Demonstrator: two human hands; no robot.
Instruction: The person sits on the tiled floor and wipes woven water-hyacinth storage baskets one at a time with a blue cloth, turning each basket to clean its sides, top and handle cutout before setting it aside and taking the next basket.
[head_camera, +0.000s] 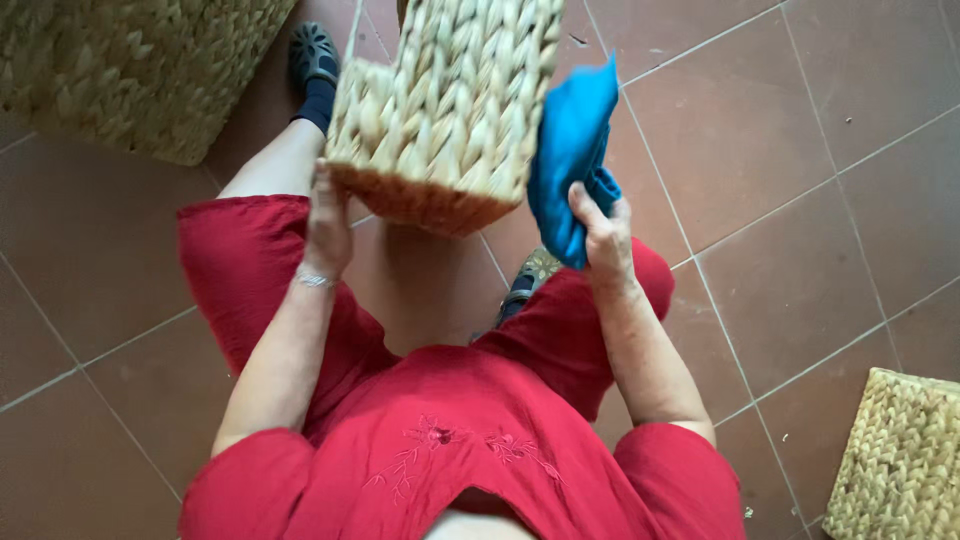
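Note:
A rectangular woven straw basket (450, 100) is tilted above my knees, its darker rim edge toward me. My left hand (328, 222) grips its near left corner and holds it up. My right hand (600, 232) is closed on a bright blue cloth (572, 150), which is pressed against the basket's right side. I sit in red clothes, with both feet in dark sandals on the tiled floor.
A second large woven basket (130, 70) stands on the floor at the upper left. A third woven basket (900, 460) sits at the lower right corner. Reddish-brown floor tiles (800, 200) lie all around.

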